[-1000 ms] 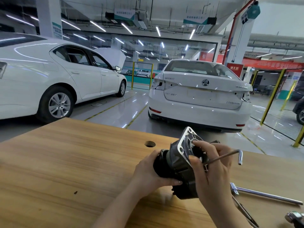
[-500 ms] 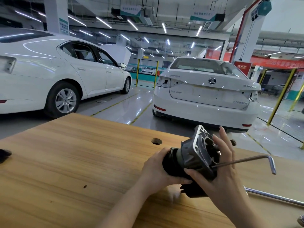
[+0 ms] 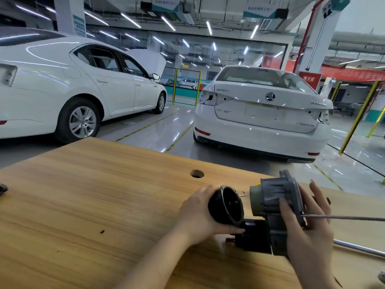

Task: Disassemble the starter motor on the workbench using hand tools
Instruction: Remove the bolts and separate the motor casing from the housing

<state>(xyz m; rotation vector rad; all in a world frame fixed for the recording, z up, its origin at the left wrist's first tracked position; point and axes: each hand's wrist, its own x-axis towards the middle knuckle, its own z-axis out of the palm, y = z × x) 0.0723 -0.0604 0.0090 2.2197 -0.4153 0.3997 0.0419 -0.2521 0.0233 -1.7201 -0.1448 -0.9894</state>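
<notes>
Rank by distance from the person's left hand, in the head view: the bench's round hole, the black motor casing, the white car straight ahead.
1. Black motor casing: gripped in the left hand.
2. Round hole: in the bench, just beyond the hand.
3. White car: on the floor, past the bench's far edge.

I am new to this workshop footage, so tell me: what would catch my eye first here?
The starter motor, held in two pieces over the workbench: the left hand grips the black casing, the right hand grips the grey housing, a gap between them. Behind stand a white car on the left and a second car at centre.
</notes>
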